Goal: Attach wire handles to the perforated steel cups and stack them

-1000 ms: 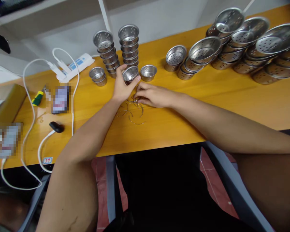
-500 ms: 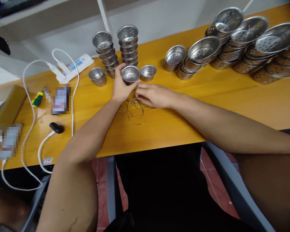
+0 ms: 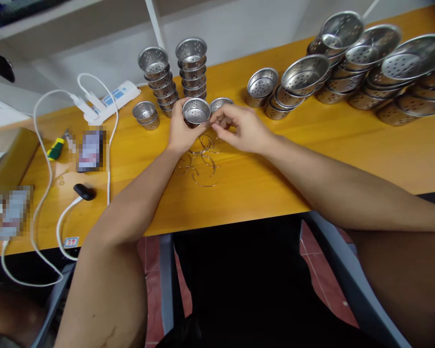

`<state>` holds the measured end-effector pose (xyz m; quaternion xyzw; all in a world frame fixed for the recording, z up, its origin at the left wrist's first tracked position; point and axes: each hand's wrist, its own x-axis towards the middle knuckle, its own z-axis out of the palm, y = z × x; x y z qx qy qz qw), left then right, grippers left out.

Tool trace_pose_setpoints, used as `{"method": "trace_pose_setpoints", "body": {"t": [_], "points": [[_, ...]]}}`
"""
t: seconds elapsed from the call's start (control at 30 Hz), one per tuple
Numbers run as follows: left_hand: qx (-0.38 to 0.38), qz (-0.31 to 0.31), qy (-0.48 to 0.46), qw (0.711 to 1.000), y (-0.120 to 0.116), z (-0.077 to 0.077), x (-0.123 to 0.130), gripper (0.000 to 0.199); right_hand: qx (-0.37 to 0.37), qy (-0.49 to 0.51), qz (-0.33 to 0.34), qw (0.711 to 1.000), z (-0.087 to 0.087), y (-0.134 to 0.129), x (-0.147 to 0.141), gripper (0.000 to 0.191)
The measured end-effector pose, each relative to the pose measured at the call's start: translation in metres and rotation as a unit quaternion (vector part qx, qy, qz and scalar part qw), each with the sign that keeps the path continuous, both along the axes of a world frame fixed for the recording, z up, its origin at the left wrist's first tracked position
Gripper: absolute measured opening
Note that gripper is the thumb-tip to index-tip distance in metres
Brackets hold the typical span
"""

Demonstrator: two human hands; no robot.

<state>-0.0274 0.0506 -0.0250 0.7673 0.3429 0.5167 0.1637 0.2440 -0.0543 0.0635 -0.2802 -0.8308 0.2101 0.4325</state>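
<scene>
My left hand point(image 3: 183, 128) is closed around a small perforated metal strainer basket point(image 3: 196, 116), its open top facing up. My right hand point(image 3: 239, 128) is at the basket's right side, thumb and fingers pinched close to the rim. Whatever lies in that pinch is too small to make out. Below the hands, several thin curved wire pieces point(image 3: 205, 159) lie loose on the tabletop. Partly hidden behind my right hand stands another small strainer basket point(image 3: 220, 103).
Stacked baskets point(image 3: 154, 65) and a second stack point(image 3: 191, 53) stand behind my hands. A short stack point(image 3: 145, 113) is to the left; larger stacks point(image 3: 306, 75) line the right. Leftward lie a power strip point(image 3: 112, 101), phone point(image 3: 92, 150), screwdriver point(image 3: 56, 149) and white cables.
My right hand has lifted from the wire pieces up to the basket's right side, now covering part of the basket behind. My left hand keeps its hold and has barely moved.
</scene>
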Motion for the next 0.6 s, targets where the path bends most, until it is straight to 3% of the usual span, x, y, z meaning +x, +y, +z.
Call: {"method": "trace_pose_setpoints", "body": {"t": [0.1,0.33,0.6], "points": [[-0.010,0.012,-0.008,1.000,-0.006,0.004,0.005,0.108,-0.023,0.045,-0.016,0.999,-0.006,0.007,0.002,0.039],[-0.023,-0.046,0.017,0.998,-0.018,0.013,0.011,0.108,-0.051,0.108,-0.058,0.991,-0.019,0.026,0.004,0.061],[-0.031,-0.028,0.011,0.999,-0.025,0.022,0.015,0.105,-0.069,0.044,-0.115,0.990,-0.012,0.023,0.008,0.058]]}}
